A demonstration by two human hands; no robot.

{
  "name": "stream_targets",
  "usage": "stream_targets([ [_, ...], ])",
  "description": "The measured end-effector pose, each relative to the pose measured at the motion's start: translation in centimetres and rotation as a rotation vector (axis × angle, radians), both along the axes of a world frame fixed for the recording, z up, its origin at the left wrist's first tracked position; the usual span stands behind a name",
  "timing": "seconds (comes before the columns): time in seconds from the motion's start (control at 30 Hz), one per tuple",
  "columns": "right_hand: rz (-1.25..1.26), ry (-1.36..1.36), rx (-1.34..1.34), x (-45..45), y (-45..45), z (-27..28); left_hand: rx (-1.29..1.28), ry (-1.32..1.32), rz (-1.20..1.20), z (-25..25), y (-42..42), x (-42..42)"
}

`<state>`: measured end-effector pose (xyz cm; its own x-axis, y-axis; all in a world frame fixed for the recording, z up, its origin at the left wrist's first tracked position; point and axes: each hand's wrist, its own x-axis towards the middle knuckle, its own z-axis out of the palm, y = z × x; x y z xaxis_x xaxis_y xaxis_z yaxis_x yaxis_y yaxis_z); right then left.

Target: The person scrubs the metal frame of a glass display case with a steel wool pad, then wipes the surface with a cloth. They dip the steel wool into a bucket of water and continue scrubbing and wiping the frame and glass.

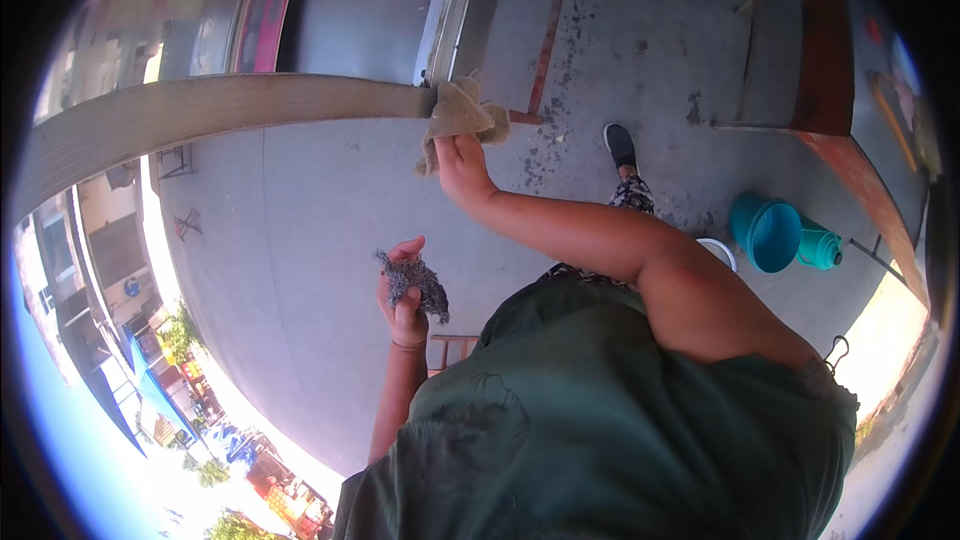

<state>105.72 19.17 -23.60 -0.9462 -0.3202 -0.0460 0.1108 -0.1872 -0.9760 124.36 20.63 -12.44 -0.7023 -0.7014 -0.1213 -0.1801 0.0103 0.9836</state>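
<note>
A wad of scouring wool, grey and curly [424, 286], is gripped between the thumb and fingers of my left hand [403, 304], which is held in the air in front of my torso. Farther forward, my right hand [465, 169] holds a crumpled tan cloth [459, 111]. That cloth lies against the end of a long tan-grey beam [300, 99], where it meets an upright metal frame [451, 15]. The cloth hides the joint and some of my right fingertips.
A glossy grey panel [360, 7] adjoins the frame. A reddish metal bar [551, 30] runs near the concrete floor [337, 195]. At the right stand a teal bucket [776, 236], a green lidded container [819, 246], a partly hidden white rim [718, 251] and a rust-red framed structure [821, 52].
</note>
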Motion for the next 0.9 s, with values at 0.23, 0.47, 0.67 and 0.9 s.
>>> stream_targets([
  [0.23,-0.001,0.112,-0.037,-7.9,0.5,0.9,-0.037,0.162,0.034,0.6,-0.4,-0.2],
  [0.47,0.301,0.162,-0.219,1.7,6.2,7.2,0.087,0.269,0.125,0.3,-1.7,4.8],
  [0.67,0.698,0.400,-0.103,0.4,8.9,13.2,0.526,0.467,0.174,3.8,-1.3,1.7],
  [0.9,0.967,0.821,0.392,2.2,8.4,15.9,0.889,0.626,0.145,2.1,-2.0,-0.7],
])
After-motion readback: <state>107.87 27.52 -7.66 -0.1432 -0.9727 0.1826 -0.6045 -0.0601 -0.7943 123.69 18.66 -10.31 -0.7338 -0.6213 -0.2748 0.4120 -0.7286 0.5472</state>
